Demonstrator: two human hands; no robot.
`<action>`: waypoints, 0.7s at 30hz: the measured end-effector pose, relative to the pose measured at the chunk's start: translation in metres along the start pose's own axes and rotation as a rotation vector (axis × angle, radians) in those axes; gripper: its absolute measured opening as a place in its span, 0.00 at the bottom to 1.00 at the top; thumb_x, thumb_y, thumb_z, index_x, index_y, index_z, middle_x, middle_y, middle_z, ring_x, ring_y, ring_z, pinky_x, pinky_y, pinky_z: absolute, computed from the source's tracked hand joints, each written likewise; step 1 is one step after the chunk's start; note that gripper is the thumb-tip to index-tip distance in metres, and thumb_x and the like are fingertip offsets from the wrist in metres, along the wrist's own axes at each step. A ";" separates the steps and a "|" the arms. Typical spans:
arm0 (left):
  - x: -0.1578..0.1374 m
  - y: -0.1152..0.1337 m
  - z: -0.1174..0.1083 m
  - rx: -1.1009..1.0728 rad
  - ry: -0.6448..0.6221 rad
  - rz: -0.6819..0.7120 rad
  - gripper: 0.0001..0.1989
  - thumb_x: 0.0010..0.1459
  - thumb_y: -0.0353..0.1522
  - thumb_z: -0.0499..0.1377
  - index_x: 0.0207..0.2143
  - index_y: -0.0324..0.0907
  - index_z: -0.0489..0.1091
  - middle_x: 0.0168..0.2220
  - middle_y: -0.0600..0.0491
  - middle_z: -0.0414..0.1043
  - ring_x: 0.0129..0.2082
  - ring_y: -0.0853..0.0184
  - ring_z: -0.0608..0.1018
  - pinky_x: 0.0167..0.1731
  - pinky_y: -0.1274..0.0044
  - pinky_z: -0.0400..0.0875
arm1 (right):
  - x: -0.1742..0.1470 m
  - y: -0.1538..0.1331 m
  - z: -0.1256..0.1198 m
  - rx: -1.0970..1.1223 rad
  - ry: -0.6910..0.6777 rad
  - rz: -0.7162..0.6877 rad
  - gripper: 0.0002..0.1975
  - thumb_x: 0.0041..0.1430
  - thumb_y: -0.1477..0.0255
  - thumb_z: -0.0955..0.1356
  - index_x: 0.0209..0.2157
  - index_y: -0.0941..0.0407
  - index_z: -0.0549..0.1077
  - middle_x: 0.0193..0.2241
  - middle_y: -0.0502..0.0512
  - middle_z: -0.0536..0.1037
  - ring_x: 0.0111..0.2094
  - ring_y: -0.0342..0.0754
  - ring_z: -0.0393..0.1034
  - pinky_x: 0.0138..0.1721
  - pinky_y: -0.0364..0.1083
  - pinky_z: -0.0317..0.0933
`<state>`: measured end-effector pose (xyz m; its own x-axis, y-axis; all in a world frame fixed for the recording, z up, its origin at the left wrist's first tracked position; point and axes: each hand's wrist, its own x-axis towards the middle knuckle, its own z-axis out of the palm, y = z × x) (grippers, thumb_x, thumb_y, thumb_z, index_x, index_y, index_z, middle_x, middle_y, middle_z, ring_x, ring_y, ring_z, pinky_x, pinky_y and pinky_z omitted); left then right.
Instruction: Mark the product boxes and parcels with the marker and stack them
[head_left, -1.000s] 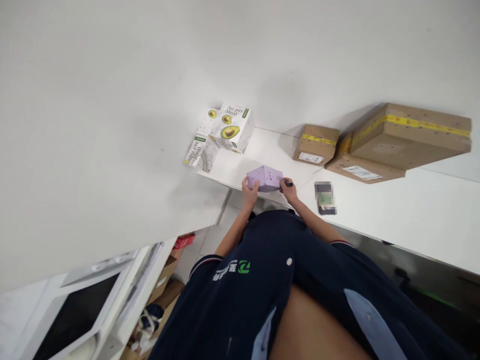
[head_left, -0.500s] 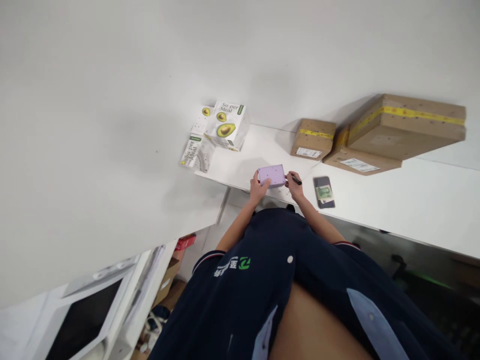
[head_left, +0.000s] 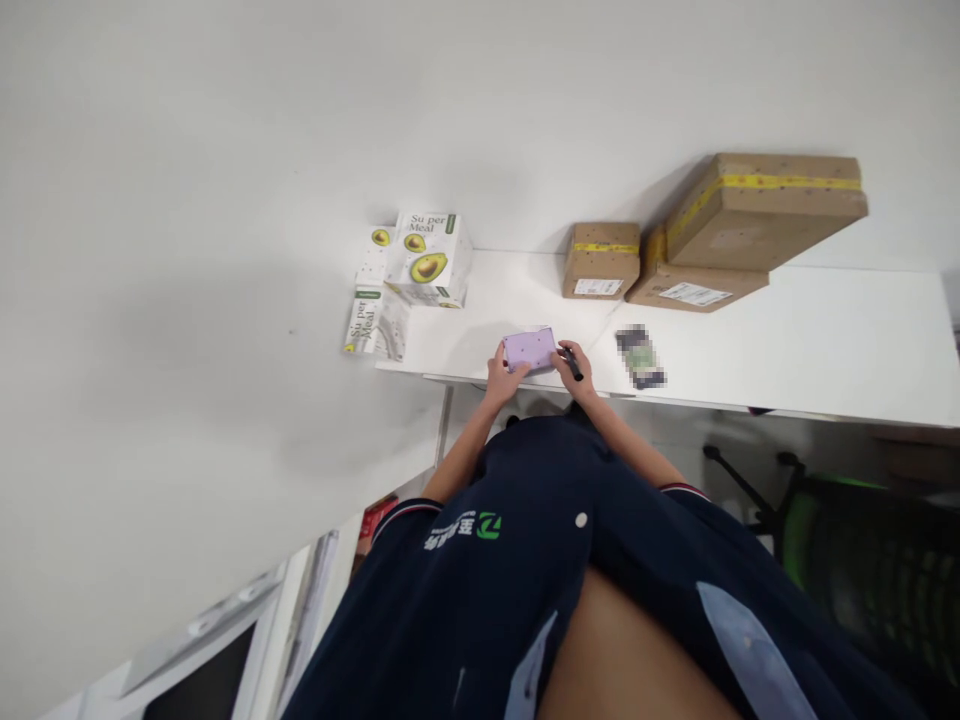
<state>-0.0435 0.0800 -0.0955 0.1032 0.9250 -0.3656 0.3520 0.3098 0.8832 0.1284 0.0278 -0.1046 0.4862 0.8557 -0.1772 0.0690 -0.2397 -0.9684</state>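
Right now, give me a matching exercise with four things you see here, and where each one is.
1. Pen
2. Purple box
3. Avocado boxes
4. Biggest carton

A. Gripped by the left hand
B. Stacked on another carton
C. In the right hand
D. At the left end of the table

Pairs: 1-C, 2-A, 3-D, 4-B

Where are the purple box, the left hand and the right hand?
Purple box (head_left: 529, 349): head view, middle of its upward-facing side.
Left hand (head_left: 505, 382): head view, middle of the hand.
Right hand (head_left: 583, 376): head view, near the hand's middle.
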 end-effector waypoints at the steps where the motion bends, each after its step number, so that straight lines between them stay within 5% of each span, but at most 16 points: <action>1: 0.000 -0.002 -0.004 0.008 -0.038 0.008 0.48 0.45 0.38 0.73 0.67 0.45 0.59 0.52 0.43 0.67 0.49 0.56 0.74 0.54 0.65 0.70 | -0.003 0.001 0.002 -0.001 0.016 0.006 0.28 0.49 0.46 0.70 0.44 0.51 0.70 0.40 0.58 0.79 0.45 0.55 0.75 0.48 0.55 0.69; 6: -0.002 -0.009 -0.017 0.054 -0.164 0.112 0.62 0.38 0.36 0.76 0.72 0.46 0.48 0.59 0.39 0.60 0.59 0.49 0.69 0.59 0.61 0.67 | -0.010 0.005 0.007 -0.013 0.081 0.025 0.29 0.51 0.47 0.69 0.46 0.52 0.69 0.42 0.59 0.79 0.47 0.55 0.75 0.49 0.55 0.69; 12: 0.003 -0.003 -0.014 0.100 -0.224 0.288 0.63 0.38 0.35 0.76 0.72 0.45 0.44 0.69 0.38 0.46 0.72 0.45 0.51 0.68 0.58 0.53 | -0.011 0.008 0.007 -0.003 0.099 0.026 0.30 0.51 0.48 0.69 0.48 0.53 0.69 0.43 0.60 0.79 0.46 0.55 0.75 0.49 0.55 0.70; 21: 0.017 -0.002 -0.016 0.139 -0.242 0.314 0.58 0.40 0.34 0.76 0.70 0.43 0.50 0.69 0.37 0.52 0.70 0.46 0.58 0.66 0.60 0.59 | -0.017 -0.002 0.004 -0.091 0.234 -0.010 0.25 0.57 0.49 0.66 0.47 0.53 0.71 0.38 0.56 0.79 0.40 0.52 0.76 0.47 0.55 0.70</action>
<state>-0.0575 0.0983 -0.0986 0.4351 0.8864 -0.1579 0.3890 -0.0269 0.9208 0.1169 0.0156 -0.1003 0.6725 0.7315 -0.1124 0.1475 -0.2813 -0.9482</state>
